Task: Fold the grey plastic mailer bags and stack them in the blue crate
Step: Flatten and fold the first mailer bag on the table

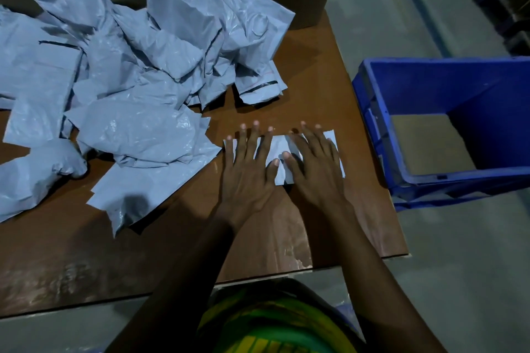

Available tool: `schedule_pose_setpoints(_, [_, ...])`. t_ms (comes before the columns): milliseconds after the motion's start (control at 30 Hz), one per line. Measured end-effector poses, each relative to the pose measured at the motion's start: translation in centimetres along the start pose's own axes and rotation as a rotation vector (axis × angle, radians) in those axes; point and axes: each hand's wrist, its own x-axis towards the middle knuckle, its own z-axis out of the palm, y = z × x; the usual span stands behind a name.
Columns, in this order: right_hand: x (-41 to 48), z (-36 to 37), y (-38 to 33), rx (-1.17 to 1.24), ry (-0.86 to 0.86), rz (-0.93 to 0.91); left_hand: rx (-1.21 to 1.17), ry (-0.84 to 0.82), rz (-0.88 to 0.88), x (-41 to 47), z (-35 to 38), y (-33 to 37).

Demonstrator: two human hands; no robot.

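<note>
A loose heap of crumpled grey mailer bags (114, 80) covers the left and far part of the brown table (272, 238), several showing a dark strip near one end. One bag lies flatter at the heap's near edge. To the right of the heap, near the table's right side, a folded mailer bag (276, 145) lies flat as a small rectangle. The left hand (246, 178) presses down on its left half, palm down, fingers straight and spread. The right hand (315, 169) presses on its right half, fingers straight and closer together, and the two thumbs nearly meet over the bag's middle. Further right, beside the table on the grey floor (459, 266), stands the blue crate (424, 86), tilted in this view, with no grey bag visible inside it.
</note>
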Motion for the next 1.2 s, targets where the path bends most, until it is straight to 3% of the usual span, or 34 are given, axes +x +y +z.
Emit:
schedule_pose_setpoints(200, [-1.0,1.2,0.8,-0.153,-0.045,0.004,-0.012,0.049,-0.005,-0.4,1.6,-0.2])
schedule_pose_setpoints(633, [-0.7,1.1,0.7,-0.123,-0.158,0.056,0.022,0.066,0.007,-0.1,2.0,-0.1])
schedule_pose_setpoints(800, [1.0,0.2,0.6,-0.101,-0.341,0.107,0.018,0.066,0.000,0.1,2.2,-0.2])
schedule_pose_setpoints(1000, [4.1,2.6,0.7,-0.191,-0.073,0.118,-0.018,0.037,0.013,0.7,2.1,-0.5])
schedule_pose_setpoints(1200, [3.8,3.5,1.0,-0.236,-0.059,0.115,0.017,0.116,-0.084,2.6,2.6,0.3])
